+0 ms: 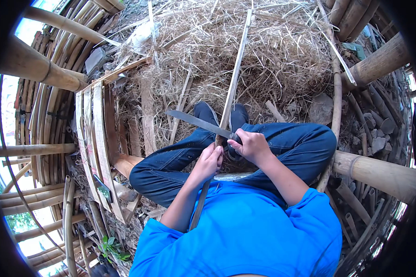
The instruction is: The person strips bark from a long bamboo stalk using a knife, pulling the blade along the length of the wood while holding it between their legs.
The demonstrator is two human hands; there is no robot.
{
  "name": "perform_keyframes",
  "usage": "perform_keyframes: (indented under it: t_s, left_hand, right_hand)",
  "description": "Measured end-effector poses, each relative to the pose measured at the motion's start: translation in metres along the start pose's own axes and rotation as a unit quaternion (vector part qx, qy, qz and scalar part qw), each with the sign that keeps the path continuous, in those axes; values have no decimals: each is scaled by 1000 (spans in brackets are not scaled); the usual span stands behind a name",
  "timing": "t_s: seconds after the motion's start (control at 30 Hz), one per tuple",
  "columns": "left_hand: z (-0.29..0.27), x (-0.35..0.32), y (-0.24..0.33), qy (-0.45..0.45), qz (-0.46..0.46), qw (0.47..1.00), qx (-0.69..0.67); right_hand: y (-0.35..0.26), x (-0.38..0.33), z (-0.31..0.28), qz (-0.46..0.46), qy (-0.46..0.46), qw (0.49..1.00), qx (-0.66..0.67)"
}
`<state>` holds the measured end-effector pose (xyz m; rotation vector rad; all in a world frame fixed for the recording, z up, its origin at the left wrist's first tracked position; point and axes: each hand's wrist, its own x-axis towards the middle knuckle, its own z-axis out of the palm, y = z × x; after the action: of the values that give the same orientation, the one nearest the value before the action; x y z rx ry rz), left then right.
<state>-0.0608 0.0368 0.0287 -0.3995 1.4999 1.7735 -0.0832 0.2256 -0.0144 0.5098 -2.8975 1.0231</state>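
Note:
A long, thin bamboo strip (pixel 236 69) runs from beside my body out over the shavings, between my shoes. My left hand (pixel 209 162) is closed round it near my lap. In my right hand (pixel 251 147) is the handle of a large knife (pixel 196 122), with its long grey blade pointing left. The blade crosses the strip just beyond my left hand, and seems to touch it. The strip's far part looks pale, while the part near my body is darker. Most of the knife's handle is hidden by my fingers.
Curly bamboo shavings (pixel 282 60) are heaped in front of my shoes (pixel 238 115). To the left stands a slatted wooden crate (pixel 99 134) with a phone (pixel 102 188) on it. Thick bamboo poles (pixel 379 173) flank me, and stones (pixel 378 144) lie at the right.

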Motion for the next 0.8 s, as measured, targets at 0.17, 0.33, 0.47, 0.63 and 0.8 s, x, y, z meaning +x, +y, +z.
perform_keyframes:
  t_s: [0.17,0.33,0.47,0.63,0.8]
  left_hand:
    - [1,2,0,13,21,999,25]
    - [0,-1,7,15,4,1000,13]
    - [-3,-1,7,2,5,1000,11]
    - [-18,-3,-1,-19,-22,1000,-10]
    - [-20,-2,6,-17,-7,1000,7]
  right_hand:
    - [4,2,5,-18,23,1000,-2]
    - [2,3,9,-17,49,999,14]
    - [7,2,9,8,19,997,77]
    - [0,4,-4,75,-55,961,259]
    - [11,8,-13,128,-11,940,316]
